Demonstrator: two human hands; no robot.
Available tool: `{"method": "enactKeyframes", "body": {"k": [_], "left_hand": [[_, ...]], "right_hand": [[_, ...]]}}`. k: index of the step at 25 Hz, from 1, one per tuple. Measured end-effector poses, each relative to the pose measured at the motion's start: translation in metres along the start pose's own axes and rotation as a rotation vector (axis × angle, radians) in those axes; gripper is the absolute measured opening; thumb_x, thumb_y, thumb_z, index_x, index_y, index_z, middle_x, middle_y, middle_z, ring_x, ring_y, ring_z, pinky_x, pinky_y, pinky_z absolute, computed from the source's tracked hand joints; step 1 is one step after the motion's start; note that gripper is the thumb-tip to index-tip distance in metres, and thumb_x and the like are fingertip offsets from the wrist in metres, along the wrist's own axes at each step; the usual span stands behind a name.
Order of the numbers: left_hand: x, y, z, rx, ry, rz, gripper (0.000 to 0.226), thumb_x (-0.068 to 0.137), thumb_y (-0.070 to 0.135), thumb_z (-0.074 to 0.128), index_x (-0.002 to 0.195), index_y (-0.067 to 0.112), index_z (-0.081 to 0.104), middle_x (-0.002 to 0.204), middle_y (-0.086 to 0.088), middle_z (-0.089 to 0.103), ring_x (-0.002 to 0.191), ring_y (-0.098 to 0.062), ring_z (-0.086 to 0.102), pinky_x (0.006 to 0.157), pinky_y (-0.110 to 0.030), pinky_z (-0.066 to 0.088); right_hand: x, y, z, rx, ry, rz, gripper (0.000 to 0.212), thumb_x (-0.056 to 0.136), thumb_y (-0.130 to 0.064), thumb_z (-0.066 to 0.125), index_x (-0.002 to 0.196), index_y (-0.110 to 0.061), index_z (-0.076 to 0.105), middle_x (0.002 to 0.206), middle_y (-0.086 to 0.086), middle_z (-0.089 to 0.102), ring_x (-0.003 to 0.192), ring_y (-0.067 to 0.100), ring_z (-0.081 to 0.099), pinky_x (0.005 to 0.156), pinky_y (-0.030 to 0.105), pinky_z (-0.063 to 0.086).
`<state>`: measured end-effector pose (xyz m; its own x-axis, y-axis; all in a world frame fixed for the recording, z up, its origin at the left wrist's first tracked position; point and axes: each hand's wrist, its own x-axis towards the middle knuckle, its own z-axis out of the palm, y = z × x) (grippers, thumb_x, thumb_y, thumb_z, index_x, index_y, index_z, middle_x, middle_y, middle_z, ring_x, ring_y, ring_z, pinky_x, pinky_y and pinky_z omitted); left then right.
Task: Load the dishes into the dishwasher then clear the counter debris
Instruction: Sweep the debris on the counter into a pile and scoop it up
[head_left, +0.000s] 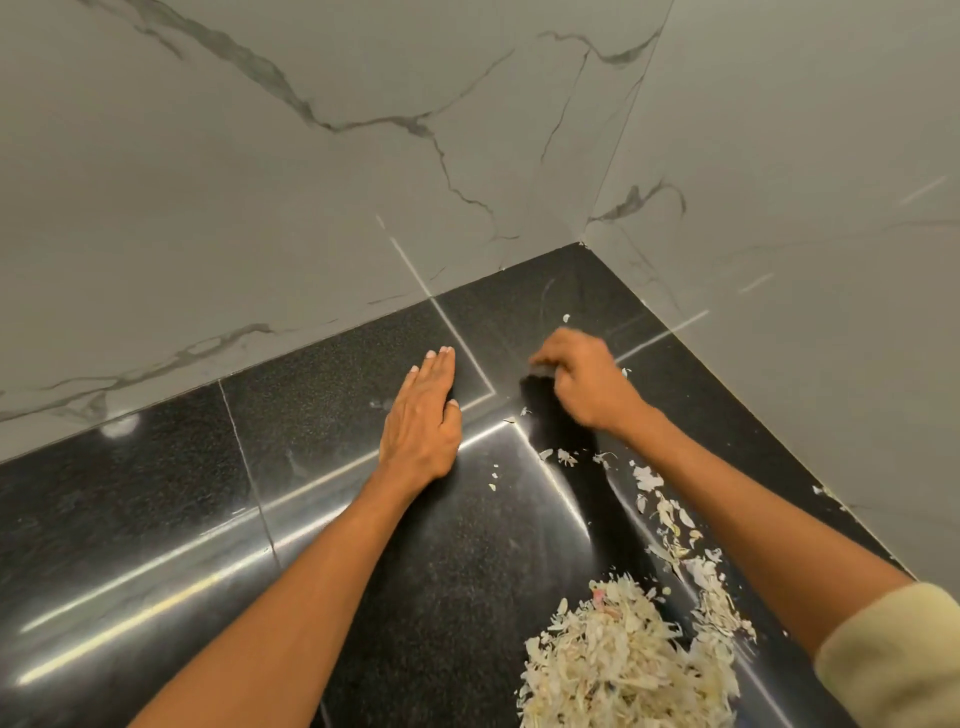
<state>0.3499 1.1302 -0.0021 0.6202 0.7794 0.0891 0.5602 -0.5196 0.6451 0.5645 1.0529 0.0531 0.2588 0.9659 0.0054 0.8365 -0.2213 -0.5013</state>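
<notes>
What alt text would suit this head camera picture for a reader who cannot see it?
Two bare hands reach over a black counter in a marble-walled corner: the left hand lies flat, the right hand is blurred with fingers curled. A pile of pale peelings sits near the right arm.

We see left hand (422, 415) at frame centre, flat, palm down, fingers straight and together. Right hand (582, 382) right of centre, blurred, fingers curled downward. Both forearms extended from below.

no readable text, labels, brands, numbers or signs anywhere in view, none on the black counter (156, 519), none on the marble-veined wall tiles (208, 182)
</notes>
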Motion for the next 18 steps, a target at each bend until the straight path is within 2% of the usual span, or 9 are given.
{"method": "enactKeyframes", "body": {"k": [2, 3, 5, 7, 8, 11, 14, 16, 18], "left_hand": [[-0.012, 0.02, 0.015, -0.033, -0.009, 0.013, 0.066, 0.101, 0.013, 0.037, 0.159, 0.015, 0.007, 0.159, 0.009, 0.002, 0.146, -0.001, 0.0, 0.12, -0.021, -0.004], [-0.018, 0.026, 0.021, -0.025, -0.019, 0.054, 0.066, 0.101, 0.013, 0.037, 0.159, 0.015, 0.006, 0.16, 0.007, 0.002, 0.148, -0.003, 0.0, 0.121, -0.021, -0.004], [-0.02, 0.027, 0.027, -0.009, -0.046, 0.125, 0.067, 0.099, 0.011, 0.038, 0.159, 0.015, 0.009, 0.164, 0.002, 0.01, 0.151, -0.004, 0.004, 0.122, -0.02, -0.003], [-0.016, 0.02, 0.026, -0.012, -0.063, 0.137, 0.066, 0.098, 0.009, 0.039, 0.159, 0.015, 0.015, 0.164, 0.0, 0.017, 0.15, -0.001, 0.007, 0.122, -0.018, -0.003], [-0.015, 0.019, 0.026, -0.012, -0.062, 0.136, 0.065, 0.098, 0.008, 0.04, 0.158, 0.015, 0.016, 0.164, 0.0, 0.019, 0.149, 0.0, 0.008, 0.122, -0.018, -0.002], [-0.016, 0.02, 0.026, 0.007, -0.054, 0.142, 0.065, 0.097, 0.009, 0.04, 0.158, 0.015, 0.017, 0.164, 0.0, 0.019, 0.151, -0.004, 0.009, 0.124, -0.024, 0.001], [-0.015, 0.019, 0.026, 0.018, -0.065, 0.152, 0.067, 0.096, 0.007, 0.04, 0.158, 0.015, 0.016, 0.164, -0.001, 0.021, 0.151, -0.007, 0.012, 0.125, -0.028, 0.004], [-0.019, 0.025, 0.03, 0.027, -0.079, 0.151, 0.068, 0.095, 0.007, 0.039, 0.158, 0.014, 0.015, 0.164, -0.001, 0.02, 0.151, -0.007, 0.012, 0.124, -0.025, 0.002], [-0.031, 0.036, 0.038, 0.037, -0.091, 0.168, 0.069, 0.095, 0.01, 0.036, 0.159, 0.014, 0.012, 0.165, -0.001, 0.017, 0.152, -0.007, 0.008, 0.124, -0.025, 0.001]], "right_hand": [[0.024, 0.031, -0.013, 0.012, 0.134, 0.173, 0.055, 0.074, -0.01, 0.036, 0.119, -0.002, 0.067, 0.122, 0.016, 0.055, 0.118, 0.029, 0.049, 0.101, 0.034, 0.038], [0.035, 0.042, -0.016, -0.002, 0.135, 0.259, 0.055, 0.076, -0.014, 0.036, 0.122, 0.001, 0.063, 0.127, 0.017, 0.051, 0.122, 0.032, 0.045, 0.102, 0.035, 0.035], [0.047, 0.052, -0.01, -0.104, 0.063, 0.331, 0.039, 0.086, -0.012, 0.041, 0.118, 0.003, 0.059, 0.128, 0.018, 0.045, 0.121, 0.036, 0.039, 0.104, 0.041, 0.036], [0.043, 0.042, 0.003, -0.204, 0.021, 0.262, 0.027, 0.09, -0.004, 0.043, 0.112, 0.002, 0.057, 0.124, 0.016, 0.042, 0.113, 0.034, 0.038, 0.1, 0.048, 0.04], [0.035, 0.035, 0.009, -0.238, 0.018, 0.192, 0.029, 0.09, -0.003, 0.043, 0.115, 0.001, 0.056, 0.123, 0.015, 0.042, 0.112, 0.032, 0.038, 0.099, 0.049, 0.042], [-0.01, 0.013, 0.019, -0.25, 0.01, 0.003, 0.046, 0.09, -0.003, 0.044, 0.135, -0.002, 0.05, 0.126, 0.008, 0.042, 0.112, 0.024, 0.039, 0.097, 0.044, 0.046], [-0.064, -0.006, 0.023, -0.187, -0.089, -0.128, 0.049, 0.089, -0.003, 0.043, 0.135, -0.009, 0.055, 0.121, 0.001, 0.045, 0.107, 0.017, 0.04, 0.093, 0.035, 0.046], [-0.083, -0.002, 0.011, -0.116, -0.142, -0.159, 0.048, 0.087, -0.001, 0.041, 0.129, -0.013, 0.063, 0.117, -0.002, 0.049, 0.107, 0.014, 0.043, 0.093, 0.032, 0.043], [-0.082, 0.018, -0.009, -0.048, -0.063, -0.057, 0.051, 0.085, 0.003, 0.038, 0.123, -0.014, 0.068, 0.116, 0.0, 0.053, 0.11, 0.013, 0.044, 0.097, 0.029, 0.039]]}}
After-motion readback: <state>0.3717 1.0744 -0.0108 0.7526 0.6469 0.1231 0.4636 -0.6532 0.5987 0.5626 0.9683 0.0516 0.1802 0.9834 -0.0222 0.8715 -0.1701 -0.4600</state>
